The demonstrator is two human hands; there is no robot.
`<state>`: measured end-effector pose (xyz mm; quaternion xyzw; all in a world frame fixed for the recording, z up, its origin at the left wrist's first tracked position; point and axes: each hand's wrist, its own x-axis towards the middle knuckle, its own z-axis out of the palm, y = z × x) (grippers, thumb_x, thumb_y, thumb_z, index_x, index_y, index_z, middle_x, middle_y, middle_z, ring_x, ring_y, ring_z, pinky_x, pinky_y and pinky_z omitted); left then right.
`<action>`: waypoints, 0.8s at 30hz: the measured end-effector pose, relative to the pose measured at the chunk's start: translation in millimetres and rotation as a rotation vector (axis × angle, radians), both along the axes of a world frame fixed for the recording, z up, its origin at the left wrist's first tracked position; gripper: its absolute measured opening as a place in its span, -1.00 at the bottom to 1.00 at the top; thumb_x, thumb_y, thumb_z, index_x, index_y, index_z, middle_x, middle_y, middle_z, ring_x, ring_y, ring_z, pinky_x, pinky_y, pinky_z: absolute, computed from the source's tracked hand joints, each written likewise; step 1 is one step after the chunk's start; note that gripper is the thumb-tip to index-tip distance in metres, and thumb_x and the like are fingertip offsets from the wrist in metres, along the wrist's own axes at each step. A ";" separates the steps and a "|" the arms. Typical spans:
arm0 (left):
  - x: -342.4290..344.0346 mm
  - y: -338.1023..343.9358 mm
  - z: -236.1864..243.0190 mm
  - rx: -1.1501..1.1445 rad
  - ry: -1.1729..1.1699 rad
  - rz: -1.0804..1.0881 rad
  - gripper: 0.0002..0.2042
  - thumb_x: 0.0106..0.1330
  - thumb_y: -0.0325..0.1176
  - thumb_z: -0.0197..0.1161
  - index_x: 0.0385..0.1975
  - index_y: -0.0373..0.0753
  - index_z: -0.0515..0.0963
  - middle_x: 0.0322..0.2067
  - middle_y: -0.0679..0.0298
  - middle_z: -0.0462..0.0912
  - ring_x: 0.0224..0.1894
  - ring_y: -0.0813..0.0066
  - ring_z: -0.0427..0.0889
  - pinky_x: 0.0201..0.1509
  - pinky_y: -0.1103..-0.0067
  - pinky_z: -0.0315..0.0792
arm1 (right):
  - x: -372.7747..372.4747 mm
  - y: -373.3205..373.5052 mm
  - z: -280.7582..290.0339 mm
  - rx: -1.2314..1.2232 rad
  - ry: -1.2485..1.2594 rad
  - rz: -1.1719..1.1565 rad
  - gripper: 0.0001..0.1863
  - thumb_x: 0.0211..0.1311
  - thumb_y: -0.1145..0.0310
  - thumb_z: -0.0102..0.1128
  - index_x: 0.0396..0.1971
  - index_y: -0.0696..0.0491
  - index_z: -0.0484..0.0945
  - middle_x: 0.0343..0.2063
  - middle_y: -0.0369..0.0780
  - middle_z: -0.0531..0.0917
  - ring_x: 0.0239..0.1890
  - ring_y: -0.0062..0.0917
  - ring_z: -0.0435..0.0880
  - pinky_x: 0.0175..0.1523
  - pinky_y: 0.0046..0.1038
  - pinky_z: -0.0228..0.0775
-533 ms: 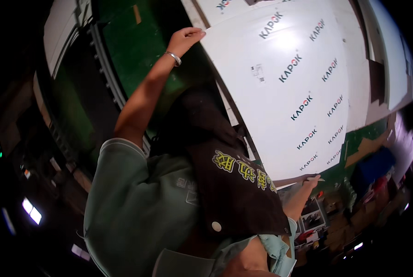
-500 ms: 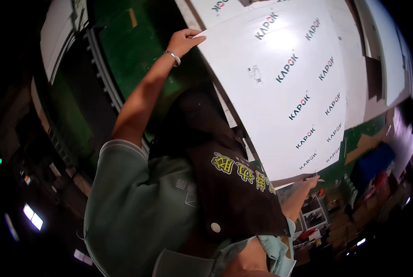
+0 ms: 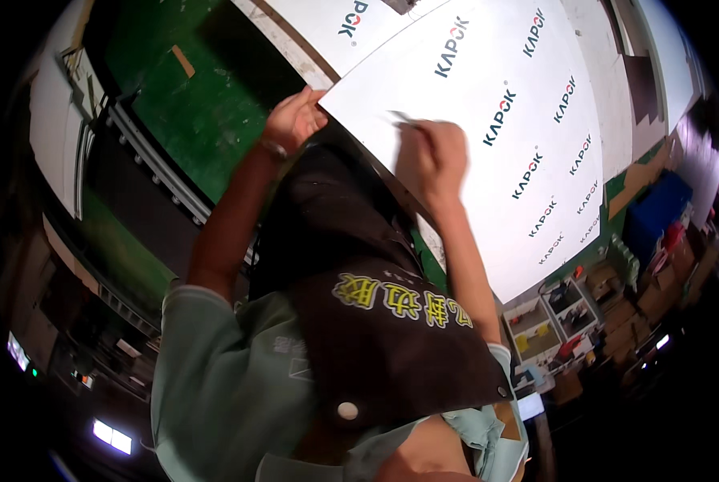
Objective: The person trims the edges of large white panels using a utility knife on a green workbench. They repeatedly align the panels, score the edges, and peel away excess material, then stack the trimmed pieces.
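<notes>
A large white panel (image 3: 448,185) with repeated printed marks lies in front of me. At its near-left corner is my left hand (image 3: 295,120), fingers loosely bent and apart, fingertips touching the edge. My right hand (image 3: 438,157) is over the panel, closed round a thin, dark, pointed tool (image 3: 399,117) whose tip points left. Motion blurs the tool and the fingers, so its exact kind cannot be made out.
Another printed white sheet (image 3: 315,28) lies beyond the panel. To the left are a green surface (image 3: 227,96) with a brown strip (image 3: 183,61) and a grey rail (image 3: 154,161). At right stand a compartment tray (image 3: 532,329) and a blue bin (image 3: 657,210).
My right hand has moved from the panel's right end to above its left part, tool in hand. My left hand has shifted slightly down and left, its grip on the corner loosened.
</notes>
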<state>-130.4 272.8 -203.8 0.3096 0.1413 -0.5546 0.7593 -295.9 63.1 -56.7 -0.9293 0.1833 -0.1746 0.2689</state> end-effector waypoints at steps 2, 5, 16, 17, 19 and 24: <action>-1.3 6.6 14.9 0.114 0.119 -0.008 -0.50 0.49 -0.07 -0.03 0.17 -0.40 0.33 0.05 0.06 0.53 0.04 0.28 0.54 0.10 0.43 0.44 | 54.2 26.4 -13.4 -0.008 -0.060 0.100 -0.86 0.03 0.49 0.33 -0.36 0.03 0.65 -0.45 -0.24 0.59 -0.36 -0.31 0.54 -0.26 -0.35 0.36; 7.6 11.5 28.7 0.102 0.216 0.008 -0.45 0.49 -0.02 -0.06 0.23 -0.39 0.25 0.20 0.01 0.38 0.25 0.18 0.37 0.31 0.33 0.26 | 94.9 47.7 -41.4 0.003 -0.061 0.183 -0.85 -0.02 0.48 0.35 -0.38 0.01 0.66 -0.50 -0.29 0.56 -0.42 -0.37 0.52 -0.33 -0.36 0.31; 43.9 8.4 18.9 0.131 0.336 -0.064 -0.53 0.49 -0.07 -0.04 0.17 -0.35 0.33 0.12 0.03 0.44 0.24 0.16 0.39 0.32 0.32 0.27 | 177.7 -34.3 -60.0 -0.209 -0.179 -0.056 -0.92 -0.03 0.52 0.30 -0.50 -0.01 0.65 -0.52 -0.25 0.55 -0.45 -0.39 0.52 -0.40 -0.40 0.35; 47.8 6.9 16.4 0.125 0.344 -0.069 -0.55 0.49 -0.08 -0.04 0.16 -0.33 0.35 0.11 0.05 0.46 0.23 0.18 0.40 0.30 0.33 0.29 | 180.5 -39.1 -62.5 -0.211 -0.171 -0.077 -0.91 -0.04 0.52 0.30 -0.51 -0.01 0.65 -0.53 -0.26 0.55 -0.46 -0.39 0.52 -0.39 -0.40 0.35; 51.7 2.4 14.4 0.107 0.348 -0.074 -0.56 0.49 -0.09 -0.03 0.16 -0.31 0.37 0.09 0.08 0.47 0.19 0.21 0.42 0.28 0.34 0.32 | 178.7 -40.3 -71.6 -0.239 -0.237 -0.003 -0.89 -0.05 0.52 0.31 -0.48 -0.03 0.66 -0.55 -0.28 0.56 -0.47 -0.40 0.50 -0.40 -0.41 0.34; 53.6 -5.4 19.1 0.083 0.287 -0.068 -0.58 0.48 -0.16 0.02 0.18 -0.32 0.37 -0.03 0.14 0.53 0.02 0.32 0.51 0.19 0.37 0.38 | 168.0 -18.0 -67.8 -0.156 -0.148 0.228 -0.91 -0.04 0.44 0.40 -0.50 -0.03 0.65 -0.57 -0.32 0.55 -0.51 -0.46 0.49 -0.46 -0.43 0.26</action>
